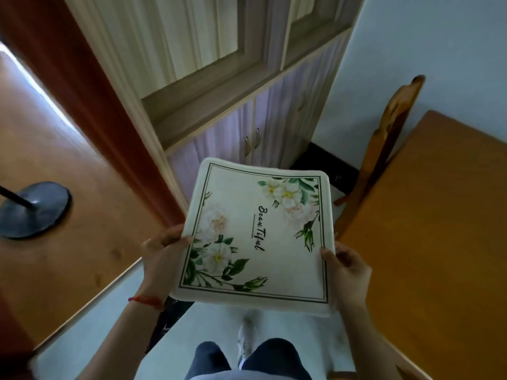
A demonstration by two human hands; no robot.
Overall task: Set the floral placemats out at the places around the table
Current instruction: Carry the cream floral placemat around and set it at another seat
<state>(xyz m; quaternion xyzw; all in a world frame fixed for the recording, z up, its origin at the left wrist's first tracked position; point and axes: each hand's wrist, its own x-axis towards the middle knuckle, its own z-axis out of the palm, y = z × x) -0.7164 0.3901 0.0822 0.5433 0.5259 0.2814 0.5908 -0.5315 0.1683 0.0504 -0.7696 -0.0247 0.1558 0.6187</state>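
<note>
I hold a cream floral placemat (255, 234) flat in front of me, above the floor. It has white flowers, green leaves, a dark border line and the word "Beautiful" in black script. My left hand (162, 253) grips its left edge, thumb on top. My right hand (345, 272) grips its right edge near the lower corner. Whether more mats lie under the top one I cannot tell. The wooden table (428, 242) is to my right, its top bare where visible.
A wooden chair (389, 127) stands at the table's far end, against the pale wall. A tall cabinet (233, 86) with lilac lower doors is straight ahead. A red-brown door frame (90, 100) and a round grey stand base (33, 209) are on the left.
</note>
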